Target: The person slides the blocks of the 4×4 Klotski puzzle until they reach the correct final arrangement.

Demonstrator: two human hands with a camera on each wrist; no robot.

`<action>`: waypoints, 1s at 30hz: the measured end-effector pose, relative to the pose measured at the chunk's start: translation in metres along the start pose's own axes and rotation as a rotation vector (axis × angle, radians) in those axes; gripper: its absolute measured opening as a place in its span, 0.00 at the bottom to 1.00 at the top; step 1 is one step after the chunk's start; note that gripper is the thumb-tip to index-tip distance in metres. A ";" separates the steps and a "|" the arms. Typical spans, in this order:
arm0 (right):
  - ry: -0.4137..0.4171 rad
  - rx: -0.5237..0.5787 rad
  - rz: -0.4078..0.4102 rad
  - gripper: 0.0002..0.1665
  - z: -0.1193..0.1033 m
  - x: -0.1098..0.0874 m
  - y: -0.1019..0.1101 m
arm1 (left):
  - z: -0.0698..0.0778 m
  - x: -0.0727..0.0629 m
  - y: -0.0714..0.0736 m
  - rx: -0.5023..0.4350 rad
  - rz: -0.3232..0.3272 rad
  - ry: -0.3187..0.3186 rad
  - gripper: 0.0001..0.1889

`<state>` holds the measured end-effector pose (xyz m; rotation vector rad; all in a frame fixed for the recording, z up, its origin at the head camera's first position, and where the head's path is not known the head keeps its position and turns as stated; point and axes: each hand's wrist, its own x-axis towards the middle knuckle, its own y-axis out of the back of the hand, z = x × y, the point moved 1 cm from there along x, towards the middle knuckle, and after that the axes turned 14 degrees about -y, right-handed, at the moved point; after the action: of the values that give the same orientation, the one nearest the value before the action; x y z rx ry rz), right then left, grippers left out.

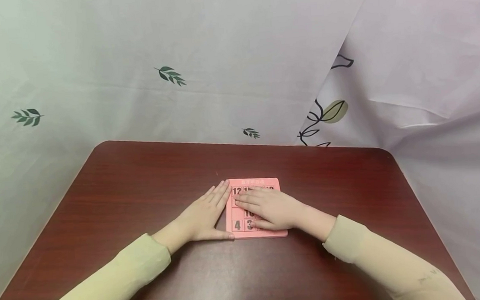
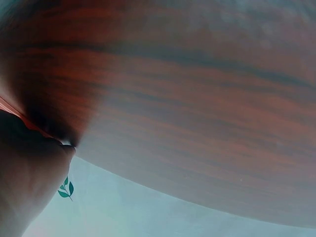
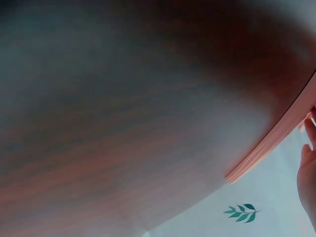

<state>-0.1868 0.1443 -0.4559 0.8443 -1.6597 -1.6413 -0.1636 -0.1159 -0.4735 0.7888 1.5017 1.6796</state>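
Note:
A pink number slide puzzle (image 1: 258,234) lies flat on the table, its tiles printed with black numbers. Tiles reading 12, 4 and 3 show, while others are hidden under a hand. Along the puzzle's left side is my left hand (image 1: 204,216), fingers straight, fingertips by the upper left corner and thumb at the lower left corner. My right hand (image 1: 274,207) lies across the tiles from the right with its fingers extended over them. In the right wrist view, the puzzle's pink edge (image 3: 276,136) shows beside part of that hand. The left wrist view catches only a dark part of the left hand (image 2: 34,173).
The dark red wooden table (image 1: 150,174) has rounded far corners. Behind it hangs a pale curtain (image 1: 225,45) with green leaf prints, and a second fabric (image 1: 429,74) with a leaf drawing hangs at the right.

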 end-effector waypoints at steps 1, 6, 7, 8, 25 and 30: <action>-0.007 -0.001 -0.005 0.39 0.001 0.001 0.000 | 0.000 0.000 0.000 -0.003 0.000 0.000 0.68; -0.014 0.004 0.005 0.39 0.001 0.000 -0.001 | 0.000 0.000 -0.001 -0.005 -0.001 0.002 0.68; -0.010 0.009 0.015 0.39 0.000 -0.001 -0.001 | 0.000 0.000 -0.001 -0.004 -0.002 0.002 0.68; -0.002 0.015 0.029 0.38 -0.001 -0.003 -0.001 | 0.000 0.000 -0.001 -0.003 -0.002 0.002 0.68; 0.185 -0.075 0.170 0.30 -0.021 -0.022 -0.001 | 0.000 -0.001 0.000 -0.010 0.017 -0.001 0.68; 0.170 -0.133 0.152 0.32 -0.017 -0.021 -0.002 | 0.000 0.000 -0.001 -0.004 0.008 0.004 0.68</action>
<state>-0.1607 0.1512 -0.4574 0.7511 -1.4445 -1.5136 -0.1632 -0.1160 -0.4742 0.7910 1.4996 1.6904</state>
